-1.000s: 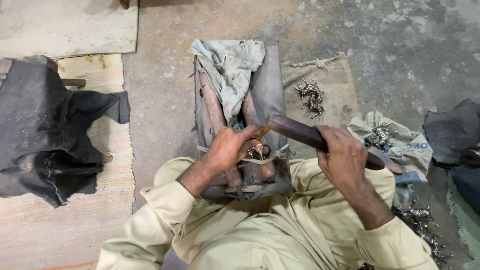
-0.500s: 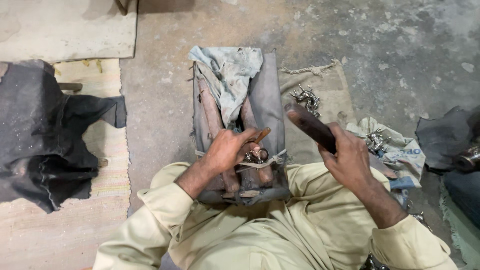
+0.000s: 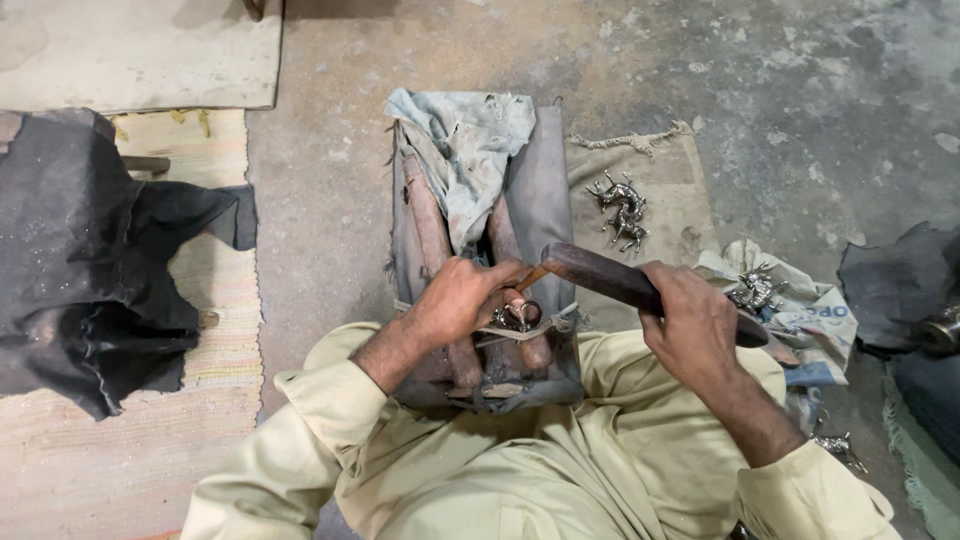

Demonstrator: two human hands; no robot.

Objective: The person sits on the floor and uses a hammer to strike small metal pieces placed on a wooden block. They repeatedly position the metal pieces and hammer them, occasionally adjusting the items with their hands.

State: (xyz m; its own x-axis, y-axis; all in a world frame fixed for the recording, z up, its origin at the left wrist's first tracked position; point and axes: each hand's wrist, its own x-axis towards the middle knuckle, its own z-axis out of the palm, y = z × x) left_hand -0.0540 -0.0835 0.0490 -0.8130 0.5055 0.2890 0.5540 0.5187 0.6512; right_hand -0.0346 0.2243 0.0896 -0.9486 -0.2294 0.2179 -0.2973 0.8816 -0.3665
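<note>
Hands: two. Right hand (image 3: pixel 697 325) clenched round one wooden mallet (image 3: pixel 610 281); left hand (image 3: pixel 462 298) grasping one thin punch (image 3: pixel 532 277) over one metal piece (image 3: pixel 518 316).

Item 1: printed sack (image 3: pixel 815 318), the only package in view. Location: on the concrete floor (image 3: pixel 330 200), at the person's right side, just beyond the right forearm. Form: flat, crumpled, soft-sided, lying open-faced with creased folds. Colours: off-white ground, with a blue band along its lower edge and dark blue lettering near the right margin. Load: a small cluster of silver metal figurines (image 3: pixel 757 288) rests on its upper part. Partly covered at the near edge by the sleeve.

Labels apart from the sack's print, signs, screens: none visible.
</note>
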